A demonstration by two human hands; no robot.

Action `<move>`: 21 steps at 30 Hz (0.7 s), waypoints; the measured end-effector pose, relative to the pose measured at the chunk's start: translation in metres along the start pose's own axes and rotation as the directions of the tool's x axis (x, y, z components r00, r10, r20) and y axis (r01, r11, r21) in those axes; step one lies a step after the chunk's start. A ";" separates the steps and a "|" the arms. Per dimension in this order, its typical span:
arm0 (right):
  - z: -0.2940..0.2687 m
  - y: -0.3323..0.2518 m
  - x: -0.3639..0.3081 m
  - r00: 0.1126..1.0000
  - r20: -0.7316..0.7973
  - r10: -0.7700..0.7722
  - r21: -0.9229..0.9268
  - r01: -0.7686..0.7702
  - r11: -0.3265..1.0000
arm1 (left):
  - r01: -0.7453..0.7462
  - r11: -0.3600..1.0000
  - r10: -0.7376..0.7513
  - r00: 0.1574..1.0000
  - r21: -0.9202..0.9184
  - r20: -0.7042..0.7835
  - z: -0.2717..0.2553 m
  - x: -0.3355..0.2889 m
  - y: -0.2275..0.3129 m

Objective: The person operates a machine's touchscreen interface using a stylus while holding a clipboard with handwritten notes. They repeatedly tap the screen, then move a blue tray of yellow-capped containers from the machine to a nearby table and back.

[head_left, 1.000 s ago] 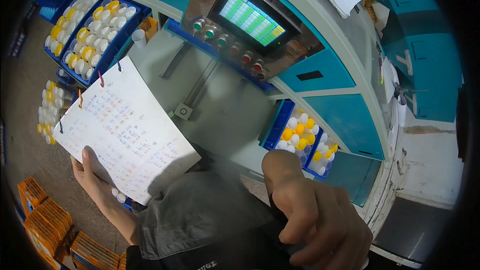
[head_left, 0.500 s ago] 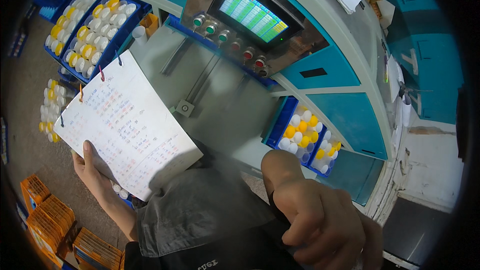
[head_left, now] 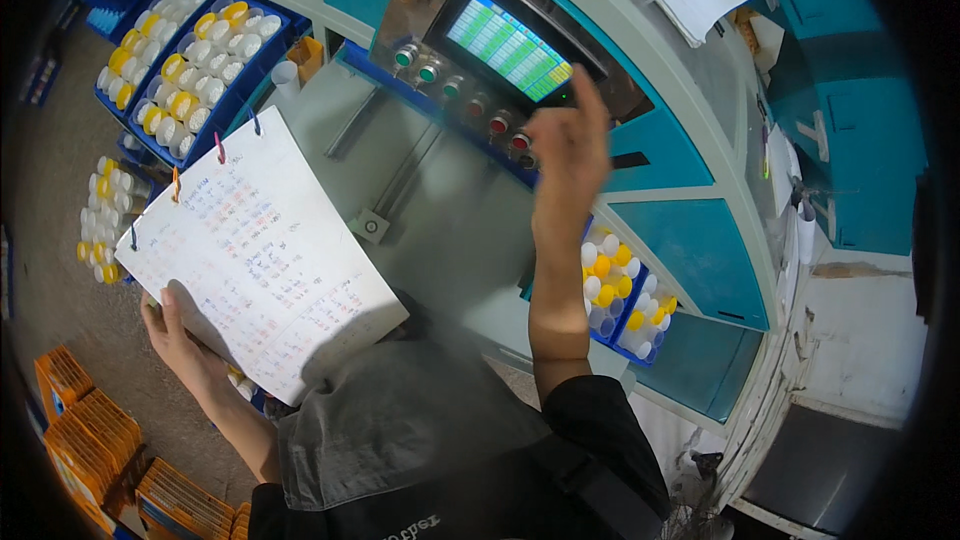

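Observation:
My left hand [head_left: 185, 345] grips the lower left edge of a stack of white sheets bound with coloured rings [head_left: 265, 250], its thumb lying on top. Rows of handwriting cover the top sheet, which tilts towards me. My right hand [head_left: 572, 150], slightly blurred, is raised in front of the machine's control panel. One finger stretches up by the lower right corner of the lit touchscreen [head_left: 508, 45]; whether it touches the glass I cannot tell. Nothing shows in this hand. Green push buttons [head_left: 428, 73] and red push buttons [head_left: 498, 125] line the panel below the screen.
Blue crates of white and yellow lidded cups [head_left: 205, 70] stand at the far left. Another blue crate with similar cups [head_left: 610, 275] sits beyond my right forearm. A grey slotted worktop [head_left: 430, 200] lies under the panel. Orange baskets [head_left: 95, 445] are stacked at the lower left.
My right hand has swung up and away from me, from the lower right to the touchscreen, with one finger now extended. My left hand still holds the bound sheets, nearly unmoved.

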State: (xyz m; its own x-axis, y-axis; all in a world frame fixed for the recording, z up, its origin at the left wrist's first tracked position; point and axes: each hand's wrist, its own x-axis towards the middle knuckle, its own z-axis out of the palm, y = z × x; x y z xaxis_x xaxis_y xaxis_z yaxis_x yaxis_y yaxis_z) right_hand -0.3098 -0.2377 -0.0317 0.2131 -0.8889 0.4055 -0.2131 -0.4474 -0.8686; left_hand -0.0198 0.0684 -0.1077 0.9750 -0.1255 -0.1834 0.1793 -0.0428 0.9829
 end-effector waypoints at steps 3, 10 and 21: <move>0.014 0.044 0.019 0.958 0.119 0.260 -0.175 -0.238 0.955 | -0.463 0.874 0.472 0.881 0.149 -0.027 -0.004 -0.015 0.016; 0.035 0.063 0.039 0.914 0.259 0.312 -0.329 -0.220 0.918 | 0.075 0.650 0.681 0.385 -0.756 0.623 0.023 -0.075 0.098; 0.058 0.065 0.051 0.937 0.276 0.216 -0.334 -0.117 0.935 | 0.853 0.312 0.796 0.006 -0.418 0.606 0.095 -0.143 0.151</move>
State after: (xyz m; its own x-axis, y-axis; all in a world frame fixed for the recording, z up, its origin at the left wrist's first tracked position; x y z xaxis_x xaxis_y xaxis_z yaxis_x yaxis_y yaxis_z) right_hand -0.2576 -0.3062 -0.0836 0.4164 -0.9020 0.1138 -0.5426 -0.3470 -0.7649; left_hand -0.1446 -0.0141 0.0654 0.0690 -0.6353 0.7692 0.9428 0.2936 0.1578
